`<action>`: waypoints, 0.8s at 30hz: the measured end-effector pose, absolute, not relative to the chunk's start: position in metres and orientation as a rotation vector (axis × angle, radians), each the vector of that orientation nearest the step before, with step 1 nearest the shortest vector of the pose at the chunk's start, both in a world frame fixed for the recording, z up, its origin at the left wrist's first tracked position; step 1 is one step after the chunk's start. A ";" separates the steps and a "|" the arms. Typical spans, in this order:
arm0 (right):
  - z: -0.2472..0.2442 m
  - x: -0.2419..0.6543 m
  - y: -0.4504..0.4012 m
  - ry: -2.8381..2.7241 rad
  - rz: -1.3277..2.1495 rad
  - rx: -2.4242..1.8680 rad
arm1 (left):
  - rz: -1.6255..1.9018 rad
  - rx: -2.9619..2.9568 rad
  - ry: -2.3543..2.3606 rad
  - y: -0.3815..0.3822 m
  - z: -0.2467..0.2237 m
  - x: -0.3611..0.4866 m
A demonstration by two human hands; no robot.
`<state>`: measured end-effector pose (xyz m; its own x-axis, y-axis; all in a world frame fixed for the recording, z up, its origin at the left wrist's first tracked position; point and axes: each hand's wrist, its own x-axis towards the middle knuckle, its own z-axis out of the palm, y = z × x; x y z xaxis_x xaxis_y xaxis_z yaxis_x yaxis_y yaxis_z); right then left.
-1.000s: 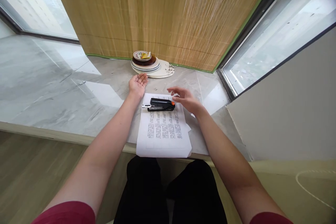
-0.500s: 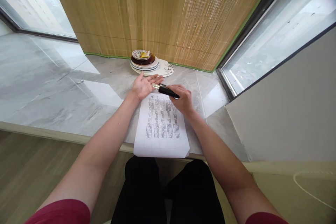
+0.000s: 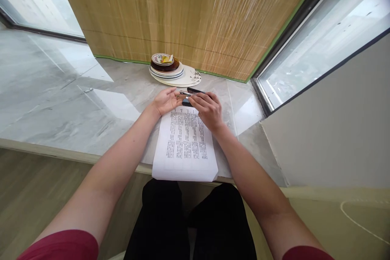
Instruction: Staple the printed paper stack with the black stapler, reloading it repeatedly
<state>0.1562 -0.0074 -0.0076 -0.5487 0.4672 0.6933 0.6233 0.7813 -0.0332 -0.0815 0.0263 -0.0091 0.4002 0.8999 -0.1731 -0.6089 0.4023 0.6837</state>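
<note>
A black stapler (image 3: pixel 187 102) is spread open above the top of a printed paper sheet (image 3: pixel 185 142), its metal strip showing between the two black halves. My right hand (image 3: pixel 209 109) is closed around its right end, fingers over the top. Palm up, my left hand (image 3: pixel 166 100) lies at the stapler's left end with fingers stretched toward it. Those fingertips are partly hidden by the stapler, so I cannot tell whether they touch it. The paper lies on the grey marble sill (image 3: pixel 115 130), its near end curving over the front edge.
Behind my hands stands a stack of plates (image 3: pixel 166 71) with a small yellow packet (image 3: pixel 166 59) on top. A bamboo blind (image 3: pixel 183 12) hangs behind it. A white wall (image 3: pixel 335 122) bounds the sill at right.
The stapler has gone from nearly closed to spread wide, and my right hand has turned over it. The view has shifted slightly.
</note>
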 end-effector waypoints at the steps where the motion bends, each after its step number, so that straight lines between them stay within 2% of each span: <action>1: -0.008 0.157 -0.007 -2.233 -0.243 -0.825 | 1.039 0.575 0.602 0.026 -0.008 -0.080; 5: -0.012 0.160 -0.001 -2.026 -0.074 -0.910 | 1.187 0.543 0.681 0.025 -0.006 -0.078; 10: -0.019 0.162 0.007 -1.879 -0.023 -0.938 | 1.458 0.560 0.808 0.033 -0.007 -0.080; 16: -0.013 0.158 -0.003 -1.821 0.193 -0.921 | 1.615 0.984 1.128 0.035 -0.018 -0.079; 20: -0.013 0.157 -0.008 -1.769 0.365 -0.888 | 1.496 1.453 1.426 0.026 -0.024 -0.076; 24: -0.018 0.158 -0.004 -1.680 0.445 -0.895 | 1.362 1.588 1.512 0.024 -0.024 -0.077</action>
